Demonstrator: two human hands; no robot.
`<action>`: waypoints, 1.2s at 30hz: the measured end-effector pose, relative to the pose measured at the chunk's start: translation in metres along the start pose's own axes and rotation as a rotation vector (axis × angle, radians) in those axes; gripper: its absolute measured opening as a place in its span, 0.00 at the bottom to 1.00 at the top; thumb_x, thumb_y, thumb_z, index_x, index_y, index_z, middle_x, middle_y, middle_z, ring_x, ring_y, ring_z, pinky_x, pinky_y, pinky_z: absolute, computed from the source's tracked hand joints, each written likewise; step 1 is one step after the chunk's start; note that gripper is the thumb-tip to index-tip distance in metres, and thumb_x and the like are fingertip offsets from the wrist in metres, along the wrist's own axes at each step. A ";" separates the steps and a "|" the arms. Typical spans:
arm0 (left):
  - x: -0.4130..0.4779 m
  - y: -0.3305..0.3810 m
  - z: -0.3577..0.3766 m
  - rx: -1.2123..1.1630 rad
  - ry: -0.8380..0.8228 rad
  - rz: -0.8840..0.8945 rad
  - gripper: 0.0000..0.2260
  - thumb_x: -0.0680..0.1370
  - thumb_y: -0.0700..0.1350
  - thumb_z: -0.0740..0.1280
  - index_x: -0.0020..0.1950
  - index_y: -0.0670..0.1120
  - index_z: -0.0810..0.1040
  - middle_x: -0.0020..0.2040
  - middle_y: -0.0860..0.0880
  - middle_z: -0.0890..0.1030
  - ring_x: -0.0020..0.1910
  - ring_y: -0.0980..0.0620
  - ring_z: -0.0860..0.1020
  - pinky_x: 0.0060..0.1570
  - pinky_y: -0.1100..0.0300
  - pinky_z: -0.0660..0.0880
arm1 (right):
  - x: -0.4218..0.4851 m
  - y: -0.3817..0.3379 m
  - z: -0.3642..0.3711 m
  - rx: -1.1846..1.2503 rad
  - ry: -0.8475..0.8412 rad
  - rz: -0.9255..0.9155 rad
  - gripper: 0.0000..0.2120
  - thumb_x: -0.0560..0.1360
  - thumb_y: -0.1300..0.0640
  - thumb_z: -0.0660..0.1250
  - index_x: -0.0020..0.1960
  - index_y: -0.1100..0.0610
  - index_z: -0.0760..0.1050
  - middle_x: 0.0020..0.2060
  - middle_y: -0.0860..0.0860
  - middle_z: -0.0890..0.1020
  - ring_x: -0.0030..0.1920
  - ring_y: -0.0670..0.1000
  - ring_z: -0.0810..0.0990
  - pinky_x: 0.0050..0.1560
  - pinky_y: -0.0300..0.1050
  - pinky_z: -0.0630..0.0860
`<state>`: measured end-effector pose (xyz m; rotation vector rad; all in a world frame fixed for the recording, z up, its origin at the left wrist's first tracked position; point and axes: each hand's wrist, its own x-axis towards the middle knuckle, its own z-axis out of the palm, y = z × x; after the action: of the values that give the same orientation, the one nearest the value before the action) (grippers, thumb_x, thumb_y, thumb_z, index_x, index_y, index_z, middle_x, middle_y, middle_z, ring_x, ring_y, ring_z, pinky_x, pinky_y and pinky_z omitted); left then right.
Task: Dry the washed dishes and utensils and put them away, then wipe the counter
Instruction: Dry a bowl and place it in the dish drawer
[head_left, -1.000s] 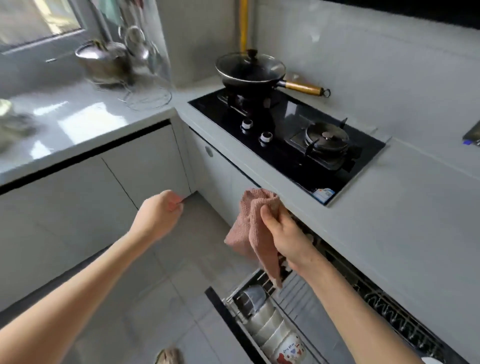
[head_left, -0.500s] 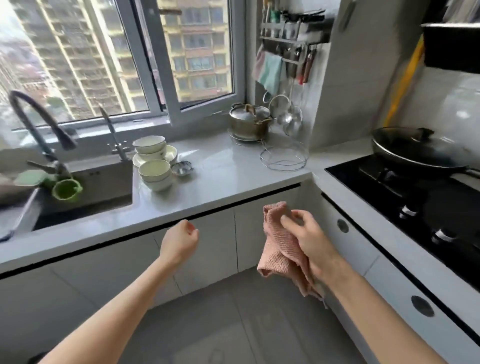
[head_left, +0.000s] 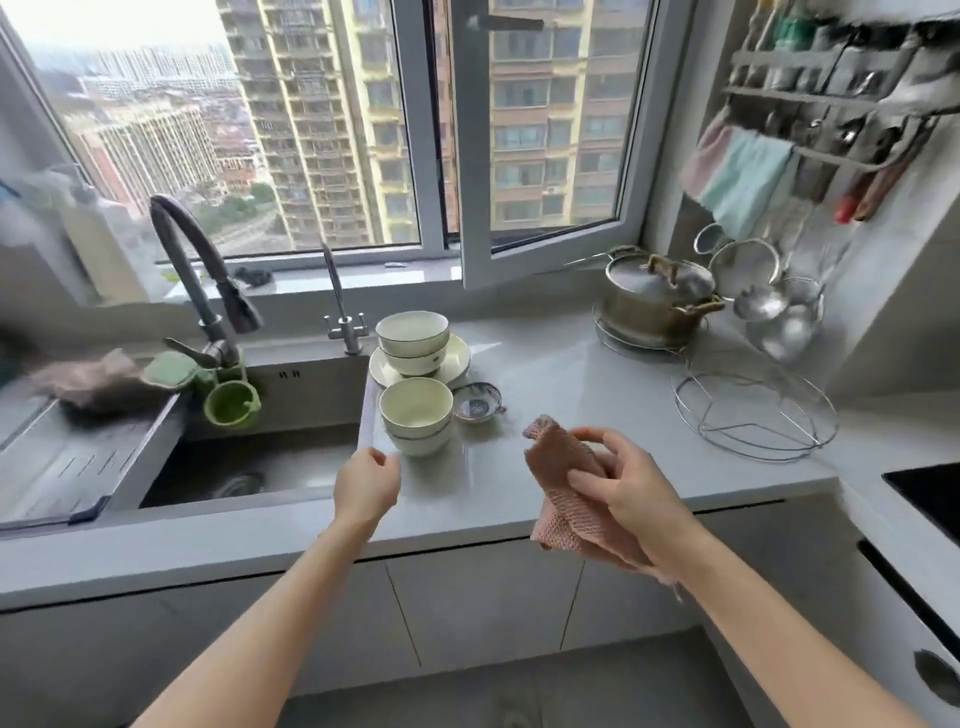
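Note:
My right hand (head_left: 631, 499) grips a pink dish cloth (head_left: 558, 457) above the front of the grey counter (head_left: 571, 374). Empty and loosely curled, my left hand (head_left: 366, 483) hovers just in front of a stack of pale bowls (head_left: 415, 415) near the sink's right edge, a small gap between them. Behind that stack, two more bowls (head_left: 413, 338) sit on a pale plate (head_left: 454, 366). A small patterned dish (head_left: 477, 402) lies to the right of the front stack.
The sink (head_left: 260, 467) and its tall faucet (head_left: 197, 280) are at left, with a green cup (head_left: 231, 405) hanging inside. A lidded steel pot (head_left: 654, 301), a wire trivet (head_left: 753, 415) and hanging strainers (head_left: 774, 306) stand at right. The black hob's corner (head_left: 930, 493) shows far right.
My view has swung left from the hob and open dish drawer to the sink counter. Both hands have come up over the counter, the left nearing the front bowls, the right still holding the cloth.

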<state>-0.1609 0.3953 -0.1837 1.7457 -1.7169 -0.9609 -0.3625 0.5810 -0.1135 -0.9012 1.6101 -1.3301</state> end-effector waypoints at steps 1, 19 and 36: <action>0.019 0.006 0.004 -0.049 0.008 -0.049 0.09 0.78 0.45 0.59 0.46 0.40 0.73 0.37 0.47 0.76 0.38 0.42 0.81 0.46 0.51 0.79 | 0.023 -0.002 0.000 0.005 -0.019 -0.005 0.16 0.76 0.69 0.65 0.55 0.49 0.74 0.48 0.54 0.84 0.46 0.56 0.84 0.47 0.50 0.80; 0.177 0.033 0.042 0.486 -0.200 -0.319 0.08 0.69 0.35 0.57 0.33 0.43 0.72 0.24 0.48 0.75 0.17 0.54 0.72 0.23 0.68 0.69 | 0.229 0.014 0.004 0.014 -0.166 0.095 0.17 0.75 0.71 0.63 0.56 0.53 0.74 0.44 0.55 0.84 0.42 0.53 0.83 0.42 0.42 0.78; 0.200 0.035 0.034 1.078 0.095 0.839 0.21 0.53 0.27 0.60 0.37 0.47 0.59 0.23 0.49 0.67 0.18 0.53 0.66 0.17 0.69 0.55 | 0.258 0.004 0.045 0.025 -0.065 0.030 0.17 0.75 0.71 0.63 0.56 0.52 0.74 0.48 0.56 0.84 0.48 0.56 0.83 0.53 0.54 0.79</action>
<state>-0.2190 0.1993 -0.2047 1.2064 -2.7653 0.5103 -0.4211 0.3299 -0.1623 -0.8933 1.5484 -1.2851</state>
